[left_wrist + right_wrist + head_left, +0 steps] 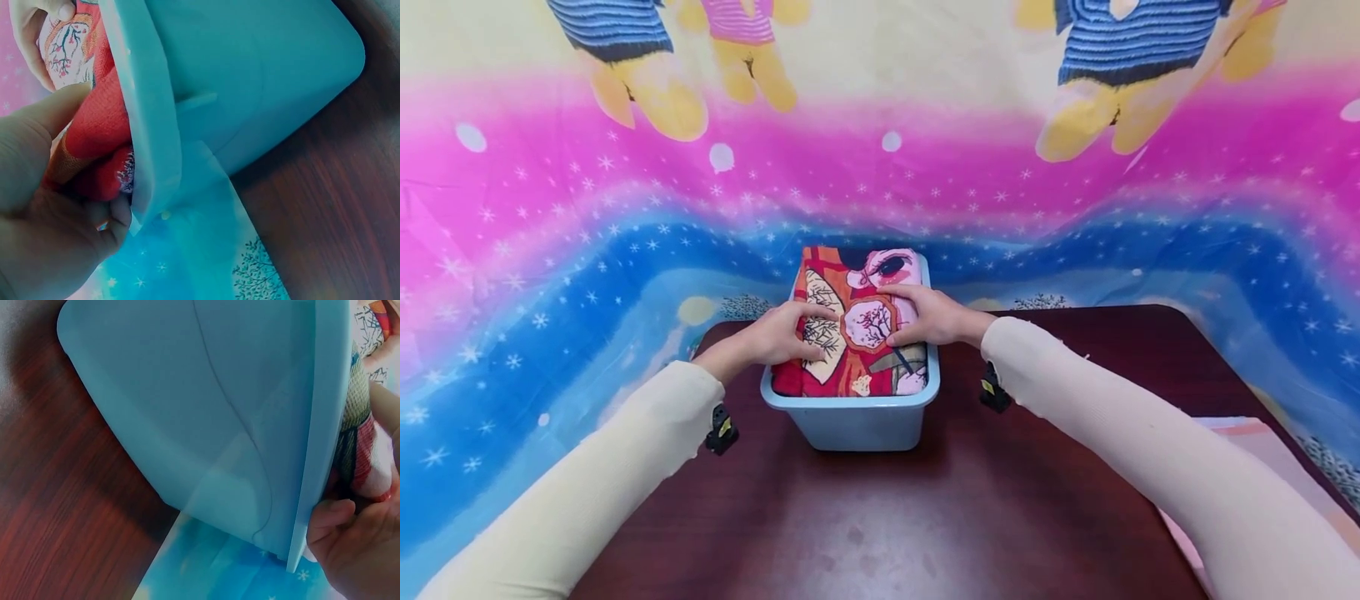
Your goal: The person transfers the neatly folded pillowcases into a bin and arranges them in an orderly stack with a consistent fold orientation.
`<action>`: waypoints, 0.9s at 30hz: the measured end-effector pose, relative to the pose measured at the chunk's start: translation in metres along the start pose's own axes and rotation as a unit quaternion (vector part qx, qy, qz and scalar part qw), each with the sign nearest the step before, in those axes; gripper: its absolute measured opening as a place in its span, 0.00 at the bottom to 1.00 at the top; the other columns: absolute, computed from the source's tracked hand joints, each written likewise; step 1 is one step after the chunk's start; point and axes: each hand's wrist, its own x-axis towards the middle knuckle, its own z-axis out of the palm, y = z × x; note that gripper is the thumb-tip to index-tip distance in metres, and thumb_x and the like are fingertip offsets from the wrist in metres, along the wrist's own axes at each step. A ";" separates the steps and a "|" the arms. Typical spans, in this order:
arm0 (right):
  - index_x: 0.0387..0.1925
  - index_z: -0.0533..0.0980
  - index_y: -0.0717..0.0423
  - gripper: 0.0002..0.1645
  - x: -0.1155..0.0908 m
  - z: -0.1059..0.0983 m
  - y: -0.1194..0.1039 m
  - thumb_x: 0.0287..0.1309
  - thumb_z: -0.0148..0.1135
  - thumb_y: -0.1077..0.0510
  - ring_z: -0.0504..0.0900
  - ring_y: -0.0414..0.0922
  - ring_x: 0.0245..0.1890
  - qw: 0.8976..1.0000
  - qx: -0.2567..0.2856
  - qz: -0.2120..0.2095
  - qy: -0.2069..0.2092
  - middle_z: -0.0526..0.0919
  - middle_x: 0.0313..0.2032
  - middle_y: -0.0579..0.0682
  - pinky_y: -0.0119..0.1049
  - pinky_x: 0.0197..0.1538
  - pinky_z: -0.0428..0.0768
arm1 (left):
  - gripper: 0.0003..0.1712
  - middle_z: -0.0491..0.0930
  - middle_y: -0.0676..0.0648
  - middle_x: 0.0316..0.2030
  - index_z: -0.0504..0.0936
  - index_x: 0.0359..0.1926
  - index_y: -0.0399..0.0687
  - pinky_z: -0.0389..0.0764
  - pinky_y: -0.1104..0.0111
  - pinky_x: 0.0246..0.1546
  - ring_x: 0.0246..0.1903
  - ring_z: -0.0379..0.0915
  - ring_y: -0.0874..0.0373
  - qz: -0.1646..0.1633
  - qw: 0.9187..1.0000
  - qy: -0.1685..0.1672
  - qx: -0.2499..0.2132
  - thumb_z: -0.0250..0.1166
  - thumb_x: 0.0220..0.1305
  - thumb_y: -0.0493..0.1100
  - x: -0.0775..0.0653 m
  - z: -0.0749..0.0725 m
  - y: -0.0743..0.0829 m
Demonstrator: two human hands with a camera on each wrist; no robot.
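A folded towel [871,323], red and orange with a cream fan, a pink round panel and dark line patterns, fills the mouth of a light blue plastic bin [857,427]. My left hand [784,330] grips the towel's left side, thumb on top and fingers curled down around its edge. In the left wrist view, red cloth [103,115] bulges between that thumb and the fingers beside the rim. At the right side, my right hand [931,315] holds the opposite edge, its thumb over the top. Some right fingertips tuck beside the rim in the right wrist view.
The bin stands toward the back of a dark reddish-brown table [865,525]. Pale pink flat material [1247,433] lies at the table's right edge, partly behind the right sleeve. A pink and blue printed backdrop [880,179] hangs close behind the table.
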 end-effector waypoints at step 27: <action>0.78 0.58 0.36 0.54 0.011 0.003 -0.011 0.54 0.76 0.44 0.74 0.54 0.61 0.987 -0.142 0.034 -0.070 0.72 0.68 0.55 0.54 0.66 0.72 | 0.36 0.72 0.43 0.70 0.74 0.69 0.63 0.59 0.49 0.55 0.65 0.69 0.45 -0.048 0.986 -0.029 0.157 0.75 0.60 0.51 0.012 0.009 0.004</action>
